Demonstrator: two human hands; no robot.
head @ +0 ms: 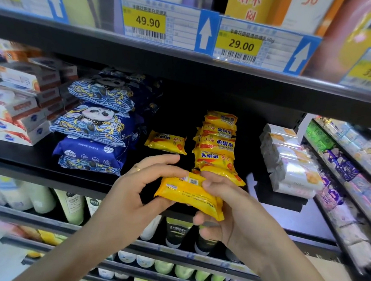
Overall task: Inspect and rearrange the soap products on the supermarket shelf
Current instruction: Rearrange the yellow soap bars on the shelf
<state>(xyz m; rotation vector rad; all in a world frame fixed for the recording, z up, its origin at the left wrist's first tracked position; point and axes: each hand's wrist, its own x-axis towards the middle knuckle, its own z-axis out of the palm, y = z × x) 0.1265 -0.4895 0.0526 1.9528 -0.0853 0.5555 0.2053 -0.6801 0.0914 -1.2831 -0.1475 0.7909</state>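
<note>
Both my hands hold a yellow soap pack (188, 194) in front of the black shelf (40, 166), its printed back side facing up. My left hand (138, 185) grips its left end, thumb underneath and fingers over the top. My right hand (223, 204) grips its right end with curled fingers. Behind it stands a leaning stack of yellow soap packs (218, 143). A single yellow soap pack (166, 141) lies alone to the left of that stack.
Blue panda-print packs (97, 122) are piled left of the yellow soaps. White boxed soaps (19, 104) sit at far left, white wrapped soaps (290, 160) at right. Price tags (240, 43) line the upper shelf edge. Bottles fill the lower shelves (177, 231).
</note>
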